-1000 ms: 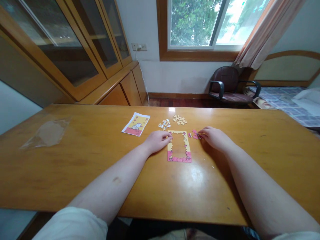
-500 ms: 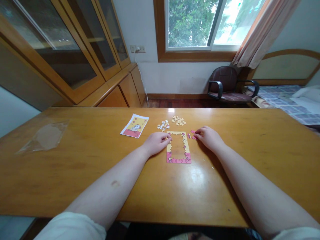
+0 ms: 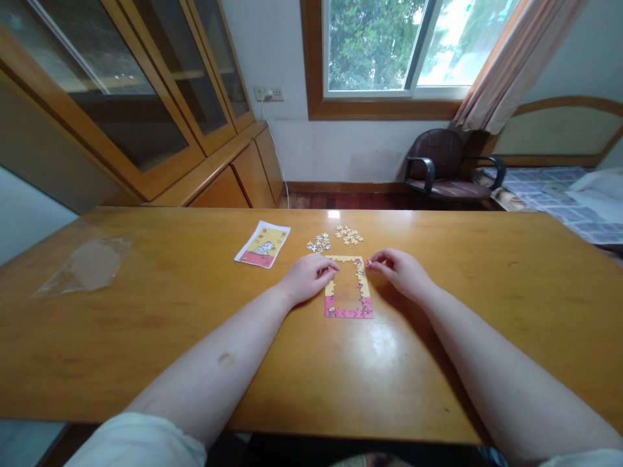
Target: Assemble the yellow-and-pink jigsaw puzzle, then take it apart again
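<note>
A jigsaw border [image 3: 348, 313] of joined yellow and pink pieces lies on the table, its middle bare wood. Over its upper left side rests my left hand [image 3: 310, 277], fingers stretched and a little apart, with nothing visible in them. Just right of the border, my right hand [image 3: 402, 271] pinches a small pink puzzle piece [image 3: 368, 264] between thumb and fingertips. Its fingers cover whatever lies beneath them. Beyond the border are two loose heaps, patterned puzzle pieces [image 3: 319, 243] at left and pale yellow puzzle pieces [image 3: 349, 235] at right.
A picture sheet [image 3: 263, 245] with a white cartoon figure lies left of the heaps. Farther left is a clear plastic bag [image 3: 87, 264]. The wooden table [image 3: 272, 376] spans the view. A chair [image 3: 445, 162] stands past its far edge.
My right hand has shifted slightly left toward the border, and its fingertips now meet at the small piece. The pink pieces beside it are hidden. My left hand has edged slightly right.
</note>
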Demonstrator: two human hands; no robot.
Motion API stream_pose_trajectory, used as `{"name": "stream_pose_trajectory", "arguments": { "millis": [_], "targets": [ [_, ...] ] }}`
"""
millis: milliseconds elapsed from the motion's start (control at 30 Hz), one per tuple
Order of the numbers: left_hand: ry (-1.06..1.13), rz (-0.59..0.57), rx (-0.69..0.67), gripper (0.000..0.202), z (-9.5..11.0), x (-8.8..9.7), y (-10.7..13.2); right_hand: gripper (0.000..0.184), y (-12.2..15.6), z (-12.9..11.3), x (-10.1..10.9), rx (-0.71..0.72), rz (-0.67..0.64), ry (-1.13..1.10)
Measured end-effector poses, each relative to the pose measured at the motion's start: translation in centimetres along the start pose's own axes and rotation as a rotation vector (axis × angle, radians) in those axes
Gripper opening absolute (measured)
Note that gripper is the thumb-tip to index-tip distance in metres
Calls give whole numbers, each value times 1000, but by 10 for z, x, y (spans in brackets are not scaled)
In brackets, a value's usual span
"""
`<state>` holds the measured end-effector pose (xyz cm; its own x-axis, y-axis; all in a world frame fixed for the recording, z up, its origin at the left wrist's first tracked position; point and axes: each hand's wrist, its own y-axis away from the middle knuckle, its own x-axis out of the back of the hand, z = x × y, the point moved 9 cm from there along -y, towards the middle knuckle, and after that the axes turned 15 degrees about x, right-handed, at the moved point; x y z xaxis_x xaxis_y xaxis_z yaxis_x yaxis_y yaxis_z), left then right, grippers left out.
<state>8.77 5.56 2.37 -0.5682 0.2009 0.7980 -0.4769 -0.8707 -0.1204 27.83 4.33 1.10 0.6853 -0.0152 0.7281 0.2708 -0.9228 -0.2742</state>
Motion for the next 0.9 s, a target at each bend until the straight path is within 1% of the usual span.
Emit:
{"name": "stream_pose_trajectory", "arguments": {
  "millis": [100, 133, 233, 333, 500, 633, 767, 833, 900],
  "targets": [
    [-13, 22, -90, 15, 12, 2, 4, 13, 5, -18, -18, 13, 42, -260],
    [-13, 26, -118, 16, 15, 2, 6, 15, 6, -23, -24, 14, 46, -311],
    [-17, 19, -190, 20, 23, 1, 10, 15, 8, -34, -39, 25, 19, -357],
    [-26, 13, -230, 24, 26, 0, 12, 16, 7, -37, -47, 32, 24, -444],
    [-26, 22, -253, 19, 26, 0, 13, 28, 7, -31, -57, -22, 48, -627],
    [-35, 33, -222, 22, 23, -1, 13, 33, 7, -29, -60, -28, 60, -640],
    [-32, 38, -230, 17, 24, 0, 14, 31, 7, -31, -56, 0, 63, -571],
    [-19, 70, -215, 15, 23, 4, 13, 25, 7, -36, -48, 59, 86, -481],
    [1, 109, -190, 14, 22, 9, 13, 19, 6, -47, -37, 173, 116, -376]
  ]
}}
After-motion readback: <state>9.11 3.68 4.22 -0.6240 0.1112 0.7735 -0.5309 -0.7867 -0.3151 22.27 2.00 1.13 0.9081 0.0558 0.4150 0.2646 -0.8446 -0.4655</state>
